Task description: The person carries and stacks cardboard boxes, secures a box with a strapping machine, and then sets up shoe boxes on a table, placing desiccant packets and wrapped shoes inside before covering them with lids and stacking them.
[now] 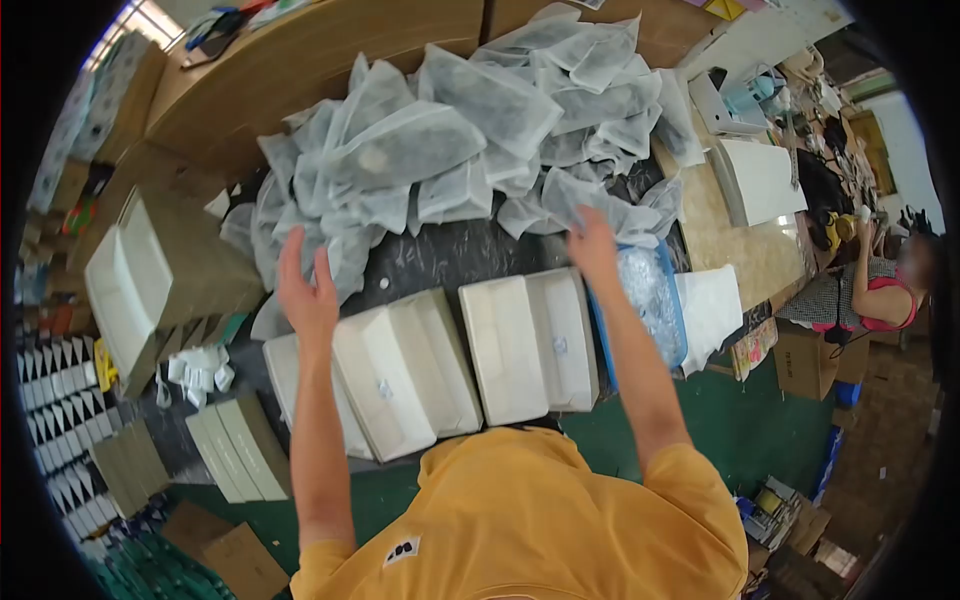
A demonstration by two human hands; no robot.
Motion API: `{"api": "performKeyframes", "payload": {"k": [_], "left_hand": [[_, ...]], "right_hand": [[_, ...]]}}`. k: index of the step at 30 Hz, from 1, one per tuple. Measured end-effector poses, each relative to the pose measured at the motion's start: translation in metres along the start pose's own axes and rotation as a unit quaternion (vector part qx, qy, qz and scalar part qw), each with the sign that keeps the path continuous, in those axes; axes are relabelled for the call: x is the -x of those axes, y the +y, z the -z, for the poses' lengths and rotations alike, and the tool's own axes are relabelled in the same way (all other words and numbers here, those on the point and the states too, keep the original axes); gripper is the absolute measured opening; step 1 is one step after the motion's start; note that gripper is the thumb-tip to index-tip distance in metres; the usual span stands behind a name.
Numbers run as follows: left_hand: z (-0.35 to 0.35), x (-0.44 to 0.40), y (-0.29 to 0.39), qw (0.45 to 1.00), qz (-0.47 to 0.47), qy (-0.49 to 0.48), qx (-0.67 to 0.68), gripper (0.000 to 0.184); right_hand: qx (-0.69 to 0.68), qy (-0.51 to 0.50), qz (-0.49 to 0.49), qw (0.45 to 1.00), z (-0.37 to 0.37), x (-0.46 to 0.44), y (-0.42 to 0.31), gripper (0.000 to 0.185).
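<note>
A large heap of translucent white pouches [405, 150] with darker contents lies across the far side of the black-covered table [440, 255]. My left hand [307, 285] is at the heap's left front edge, fingers spread, holding nothing that I can see. At the right front of the heap is my right hand [593, 245], slightly blurred, its fingers reaching over a pouch [625, 215]; whether they touch it is unclear. Between my forearms stand open boxes with white insides, one pair [405, 375] on the left and another pair [530, 345] on the right.
A blue tray [655, 310] with clear plastic sits beside my right forearm, a white sheet [710, 310] next to it. On the left are a large open box [140, 270], small white pieces [200, 375] and closed boxes [238, 450]. Another person [880, 290] is at far right.
</note>
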State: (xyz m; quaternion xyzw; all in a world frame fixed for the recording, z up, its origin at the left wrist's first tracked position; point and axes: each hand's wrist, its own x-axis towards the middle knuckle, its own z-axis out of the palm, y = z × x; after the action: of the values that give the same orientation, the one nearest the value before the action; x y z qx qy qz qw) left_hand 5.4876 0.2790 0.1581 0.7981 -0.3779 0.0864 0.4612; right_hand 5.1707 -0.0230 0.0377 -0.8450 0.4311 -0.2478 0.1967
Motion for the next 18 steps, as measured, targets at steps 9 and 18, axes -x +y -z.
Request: {"api": "performKeyframes", "payload": {"k": [9,18], "left_hand": [[-0.193,-0.145,-0.039,0.89,-0.109,-0.371,-0.24,0.034],[-0.016,-0.067,0.021,0.951,-0.234,-0.043,-0.199,0.047]], "right_hand": [[0.298,-0.387,-0.089,0.868,0.002,-0.099,0.105,0.082],[-0.068,-0.017,0.024,0.997,0.063,-0.041,0.007,0.06]]}}
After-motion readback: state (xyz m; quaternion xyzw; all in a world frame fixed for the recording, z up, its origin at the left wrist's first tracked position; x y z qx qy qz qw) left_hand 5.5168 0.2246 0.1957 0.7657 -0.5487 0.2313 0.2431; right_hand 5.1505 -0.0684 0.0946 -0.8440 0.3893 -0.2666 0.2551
